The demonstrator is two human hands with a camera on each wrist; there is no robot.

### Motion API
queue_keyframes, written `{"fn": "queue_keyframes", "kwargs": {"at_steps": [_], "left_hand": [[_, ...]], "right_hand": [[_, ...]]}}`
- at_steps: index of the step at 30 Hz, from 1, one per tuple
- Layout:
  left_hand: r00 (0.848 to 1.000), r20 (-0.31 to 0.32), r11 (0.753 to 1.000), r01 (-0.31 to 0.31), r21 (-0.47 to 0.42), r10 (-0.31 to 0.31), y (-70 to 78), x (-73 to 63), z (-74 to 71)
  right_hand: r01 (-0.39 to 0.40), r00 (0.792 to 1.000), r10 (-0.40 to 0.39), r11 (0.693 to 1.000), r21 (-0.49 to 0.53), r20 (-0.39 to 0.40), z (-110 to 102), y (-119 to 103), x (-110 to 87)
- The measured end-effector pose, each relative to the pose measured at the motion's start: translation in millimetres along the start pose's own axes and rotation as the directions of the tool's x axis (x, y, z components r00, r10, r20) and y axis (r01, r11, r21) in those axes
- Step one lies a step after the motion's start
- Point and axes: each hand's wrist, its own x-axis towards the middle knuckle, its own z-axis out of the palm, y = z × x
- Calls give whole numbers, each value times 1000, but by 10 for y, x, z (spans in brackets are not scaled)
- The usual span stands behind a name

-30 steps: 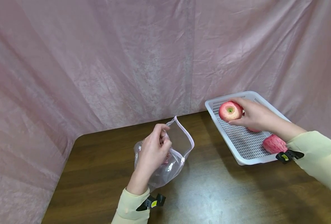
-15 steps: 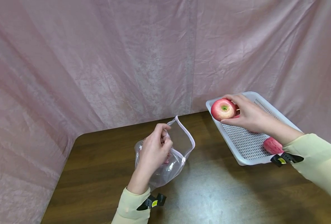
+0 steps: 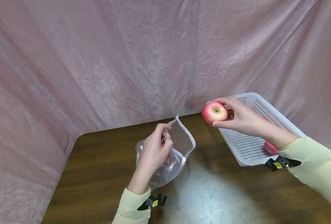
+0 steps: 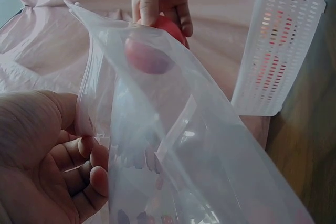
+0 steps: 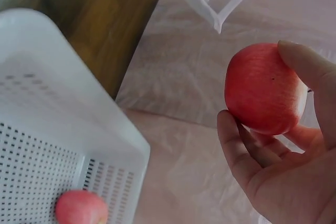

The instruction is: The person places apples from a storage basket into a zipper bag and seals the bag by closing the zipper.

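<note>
One pale pink curtain (image 3: 143,62), hung in long creases across the whole background. Below, a brown wood-grain table (image 3: 103,158), shiny with glare toward its front. At the right on the tabletop, a white slotted basket (image 3: 241,141), partly covered by the right forearm in the head view. Reaching in, two light yellow sleeves: the left sleeve (image 3: 133,205) from the bottom, the right sleeve (image 3: 316,165) from the right.

Near the middle of the tabletop, a clear plastic bag (image 3: 168,174), mouth spread apart and turned toward the basket; reddish patches visible through the film, impossible to tell whether print or contents. At the mouth's edge, the left hand (image 3: 155,144), fingers curled and pinching the film. Well to the right, the right hand (image 3: 243,116), thumb and fingers spread to an apple's width and gripping one from both sides.

Within that grip, the red apple (image 3: 213,114), between bag and basket, apart from the bag and in front of the basket's far left corner; in the left wrist view, seen partly through the film. Inside the basket, in the right wrist view, a second apple (image 5: 80,206). On each wrist, a black strap (image 3: 151,203) with a yellow label. At the bag's edge, a small white zip slider (image 3: 183,160). On the held fruit, a tiny green stem (image 3: 217,110).
</note>
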Motion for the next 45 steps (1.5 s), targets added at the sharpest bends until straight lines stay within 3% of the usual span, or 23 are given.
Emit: {"fn": "queue_keyframes", "kwargs": {"at_steps": [8,14,27,39,45], "left_hand": [[1000,6,1000,16,1,-16,4,-10,-2],[1000,-2,1000,8,9,-8,0,-4,-8],[1000,0,1000,11,4,-11,-8,2,-7],[1000,-15,1000,4,-6,-4,-18,7,5],[1000,-25,1000,-11,-25,11,-25,6,12]], "right_hand": [[-55,998,52,993,108,30,169,-149,7],[-86,993,64,963,256,96,328,-232,58],[-26,993,-3,968,249,116,666,-257,161],[19,980,-76,958,287,187,870,-230,223],[90,976,-116,986,141,186,960,-214,250]]}}
